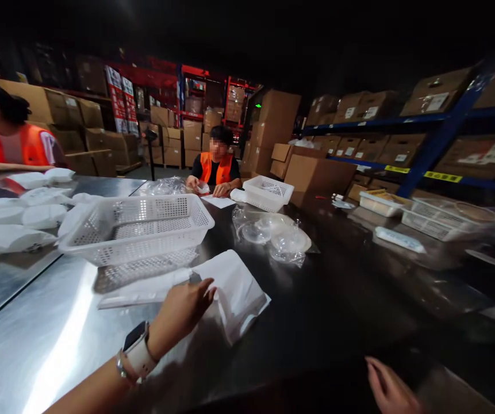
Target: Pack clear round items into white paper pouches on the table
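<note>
My left hand, with a smartwatch on its wrist, reaches out over a white plastic mailer bag lying flat on the steel table. Its fingers pinch the bag's near edge. My right hand lies low at the bottom right on the dark table surface, fingers stretched flat and holding nothing. Just beyond the bag stands a white perforated plastic basket. Clear plastic-wrapped round items lie further out in the middle of the table.
A person in an orange vest sits at the far end beside another white basket. A second person in orange sits at far left by several white packets. Trays and blue shelving with cartons stand at right.
</note>
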Tool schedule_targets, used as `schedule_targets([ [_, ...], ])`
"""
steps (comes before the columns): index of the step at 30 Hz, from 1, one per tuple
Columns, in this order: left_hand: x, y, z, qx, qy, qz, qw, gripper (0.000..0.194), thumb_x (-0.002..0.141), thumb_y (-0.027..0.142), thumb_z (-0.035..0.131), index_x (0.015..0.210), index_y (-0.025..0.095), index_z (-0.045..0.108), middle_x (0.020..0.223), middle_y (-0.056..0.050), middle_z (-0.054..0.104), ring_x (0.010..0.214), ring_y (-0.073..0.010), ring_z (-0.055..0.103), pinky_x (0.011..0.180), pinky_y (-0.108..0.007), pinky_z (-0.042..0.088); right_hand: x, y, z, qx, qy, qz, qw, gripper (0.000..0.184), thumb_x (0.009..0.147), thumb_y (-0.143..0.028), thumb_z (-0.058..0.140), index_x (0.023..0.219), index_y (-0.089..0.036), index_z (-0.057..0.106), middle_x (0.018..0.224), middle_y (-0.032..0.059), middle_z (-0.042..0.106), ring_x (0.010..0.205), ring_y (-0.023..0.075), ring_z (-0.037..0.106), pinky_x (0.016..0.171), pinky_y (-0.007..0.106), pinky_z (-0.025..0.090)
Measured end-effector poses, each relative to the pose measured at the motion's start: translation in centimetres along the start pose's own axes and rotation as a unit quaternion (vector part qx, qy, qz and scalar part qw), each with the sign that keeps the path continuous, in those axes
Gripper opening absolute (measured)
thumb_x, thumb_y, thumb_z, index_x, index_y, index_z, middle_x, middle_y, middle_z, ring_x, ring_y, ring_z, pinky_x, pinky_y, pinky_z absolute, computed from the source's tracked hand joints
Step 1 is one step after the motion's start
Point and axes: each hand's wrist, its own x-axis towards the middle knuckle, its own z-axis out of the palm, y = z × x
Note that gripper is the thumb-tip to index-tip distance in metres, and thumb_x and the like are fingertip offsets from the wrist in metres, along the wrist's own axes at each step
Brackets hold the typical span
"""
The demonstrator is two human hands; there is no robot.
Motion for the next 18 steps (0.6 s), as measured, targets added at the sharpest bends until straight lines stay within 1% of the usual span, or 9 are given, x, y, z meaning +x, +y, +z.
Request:
schedule_targets([
  [1, 0.3, -0.4, 0.4, 0.053, 0.027, 0.02, 0.998, 0.046, 0.095, 0.021, 0.042, 0.137, 0.018, 0.059, 0.114, -0.016, 0.073, 0.105, -0.0319, 0.07, 0.088, -0.046, 0.055, 1.9, 0.0, 1.6, 0.016, -0.006, -0.032, 0.999, 0.018, 0.102, -0.028, 0.049, 0.101, -0.028, 0.067, 0.083, 0.0027, 0.071, 0.066, 0.0202, 0.07, 0.056, 0.031, 0.06],
  [3, 1.1, -1.0, 1.8, 0.12, 0.062, 0.104, 0.985, 0.07, 0.082, 0.01, 0.053, 0.15, 0.026, 0.044, 0.149, -0.014, 0.052, 0.136, -0.0344, 0.051, 0.11, -0.057, 0.043, 6.4, -0.7, 5.2, 0.054, -0.038, -0.082, 0.994, 0.022, 0.099, -0.021, 0.047, 0.108, -0.027, 0.066, 0.087, 0.0045, 0.072, 0.075, 0.0225, 0.073, 0.066, 0.034, 0.063],
  [5, 2.1, -1.4, 3.7, 0.143, 0.077, 0.192, 0.968, 0.078, 0.078, 0.008, 0.059, 0.15, 0.033, 0.042, 0.162, -0.008, 0.035, 0.149, -0.0339, 0.031, 0.12, -0.063, 0.027, 10.7, -1.8, 9.2, 0.081, -0.086, -0.113, 0.986, 0.026, 0.097, -0.017, 0.046, 0.115, -0.023, 0.064, 0.096, 0.0073, 0.073, 0.088, 0.0236, 0.073, 0.079, 0.038, 0.063],
  [7, 3.1, -2.0, 5.5, 0.131, 0.099, 0.243, 0.956, 0.06, 0.084, 0.01, 0.059, 0.14, 0.032, 0.055, 0.157, -0.006, 0.045, 0.147, -0.0308, 0.036, 0.122, -0.062, 0.025, 13.8, -2.8, 12.9, 0.088, -0.146, -0.156, 0.973, 0.033, 0.093, -0.016, 0.05, 0.124, -0.02, 0.062, 0.111, 0.0106, 0.072, 0.103, 0.0261, 0.07, 0.089, 0.043, 0.061],
  [9, 3.9, -2.9, 7.0, 0.083, 0.142, 0.275, 0.947, 0.039, 0.091, 0.01, 0.051, 0.122, 0.027, 0.068, 0.138, -0.006, 0.064, 0.135, -0.0254, 0.053, 0.122, -0.057, 0.031, 15.7, -3.7, 16.0, 0.109, -0.19, -0.196, 0.956, 0.043, 0.09, -0.018, 0.057, 0.133, -0.016, 0.056, 0.123, 0.0138, 0.068, 0.116, 0.0277, 0.065, 0.096, 0.045, 0.058],
  [11, 4.4, -4.0, 7.7, 0.011, 0.203, 0.275, 0.94, 0.031, 0.094, 0.011, 0.047, 0.11, 0.024, 0.071, 0.117, -0.005, 0.075, 0.115, -0.0235, 0.068, 0.115, -0.055, 0.043, 16.7, -4.8, 18.6, 0.137, -0.188, -0.224, 0.946, 0.053, 0.091, -0.026, 0.06, 0.141, -0.013, 0.049, 0.13, 0.017, 0.065, 0.122, 0.0291, 0.062, 0.101, 0.043, 0.055],
  [14, 4.9, -5.6, 7.9, -0.096, 0.289, 0.2, 0.931, 0.026, 0.092, 0.016, 0.048, 0.105, 0.022, 0.07, 0.101, -0.008, 0.078, 0.091, -0.0261, 0.075, 0.092, -0.048, 0.061, 17.5, -7.5, 21.5, 0.208, -0.109, -0.267, 0.935, 0.061, 0.099, -0.042, 0.05, 0.148, -0.007, 0.04, 0.13, 0.0211, 0.064, 0.121, 0.0301, 0.062, 0.102, 0.039, 0.054],
  [16, 5.0, -6.1, 7.6, -0.16, 0.311, 0.136, 0.927, 0.024, 0.088, 0.018, 0.049, 0.1, 0.023, 0.07, 0.093, -0.007, 0.079, 0.081, -0.0263, 0.076, 0.074, -0.04, 0.065, 17.8, -9.8, 22.6, 0.273, -0.039, -0.271, 0.922, 0.066, 0.102, -0.05, 0.042, 0.15, -0.005, 0.035, 0.129, 0.0223, 0.063, 0.118, 0.0301, 0.064, 0.099, 0.038, 0.056],
  [18, 4.9, -6.3, 7.2, -0.21, 0.292, 0.097, 0.928, 0.024, 0.085, 0.018, 0.05, 0.098, 0.023, 0.07, 0.089, -0.006, 0.079, 0.076, -0.0251, 0.076, 0.064, -0.034, 0.063, 17.9, -11.6, 22.8, 0.335, 0.01, -0.258, 0.906, 0.066, 0.103, -0.053, 0.04, 0.151, -0.008, 0.033, 0.129, 0.0209, 0.063, 0.117, 0.0301, 0.065, 0.098, 0.038, 0.057],
])
